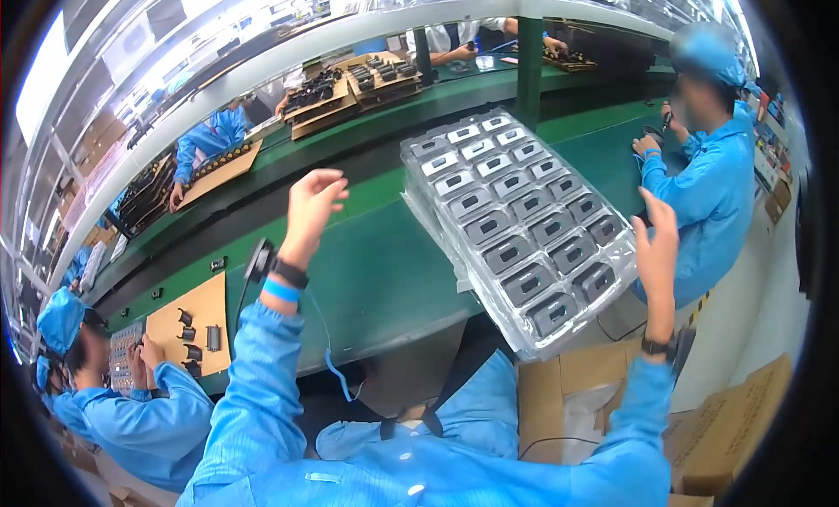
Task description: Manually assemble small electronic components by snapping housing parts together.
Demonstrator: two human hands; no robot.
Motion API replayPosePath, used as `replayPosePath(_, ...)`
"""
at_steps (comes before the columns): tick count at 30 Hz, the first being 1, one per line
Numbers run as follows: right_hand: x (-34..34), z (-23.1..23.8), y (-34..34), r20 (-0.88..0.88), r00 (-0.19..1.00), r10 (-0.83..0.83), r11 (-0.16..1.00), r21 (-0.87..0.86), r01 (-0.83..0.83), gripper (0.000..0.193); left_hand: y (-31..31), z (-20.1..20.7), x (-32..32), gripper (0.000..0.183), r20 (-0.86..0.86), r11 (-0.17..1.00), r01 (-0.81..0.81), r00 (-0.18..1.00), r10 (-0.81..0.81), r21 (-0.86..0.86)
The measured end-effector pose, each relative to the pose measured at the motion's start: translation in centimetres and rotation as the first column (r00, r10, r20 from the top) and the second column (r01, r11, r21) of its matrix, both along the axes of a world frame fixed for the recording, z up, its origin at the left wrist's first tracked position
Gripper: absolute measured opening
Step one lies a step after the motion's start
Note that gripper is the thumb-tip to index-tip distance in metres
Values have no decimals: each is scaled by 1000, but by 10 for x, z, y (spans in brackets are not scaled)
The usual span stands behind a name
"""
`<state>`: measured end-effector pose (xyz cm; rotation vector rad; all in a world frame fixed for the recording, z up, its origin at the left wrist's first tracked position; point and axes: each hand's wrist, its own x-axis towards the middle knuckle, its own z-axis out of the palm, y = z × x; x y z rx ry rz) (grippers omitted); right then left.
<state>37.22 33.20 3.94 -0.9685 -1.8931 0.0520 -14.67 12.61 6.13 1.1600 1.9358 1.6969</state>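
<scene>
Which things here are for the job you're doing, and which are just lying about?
Seem to be for the job:
Clear plastic tray, closest to the right hand
Grey parts in its pockets
Green bench beneath it

Seem to be just nearby:
Cardboard box below the tray
Brown carton, lower right
Cardboard sheet with black parts, beside another worker

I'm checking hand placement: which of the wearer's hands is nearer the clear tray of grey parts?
The right hand, at the right edge of the clear tray; contact is unclear. The left hand is raised apart, off the tray's left side.
</scene>
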Motion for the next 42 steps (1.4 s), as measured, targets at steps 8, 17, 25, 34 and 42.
replayPosePath(8, -14, -46, -120, -338, 893, -297, 644, -761, -73, 59, 206, -51, -54, 46, -237, 996, 0, 971, -21, -90)
replayPosePath(17, -56, -24, -134, -294, 795, -530, 530, -847, 40, 60, 254, -24, -55, 36, -292, 810, 387, 792, -537, -441)
replayPosePath(25, -68, 3, -125, -290, 671, -683, 466, -879, 95, 16, 251, 7, -15, 27, -574, 798, 90, 647, -501, -595)
replayPosePath(34, -67, 20, -120, -525, 534, -663, 490, -843, -221, 19, 241, 39, -3, 22, -624, 843, 34, 656, -425, -537)
replayPosePath(42, -55, 35, -97, -634, 445, -632, 500, -773, -391, 23, 228, 56, -5, 22, -486, 868, 126, 786, -383, -481)
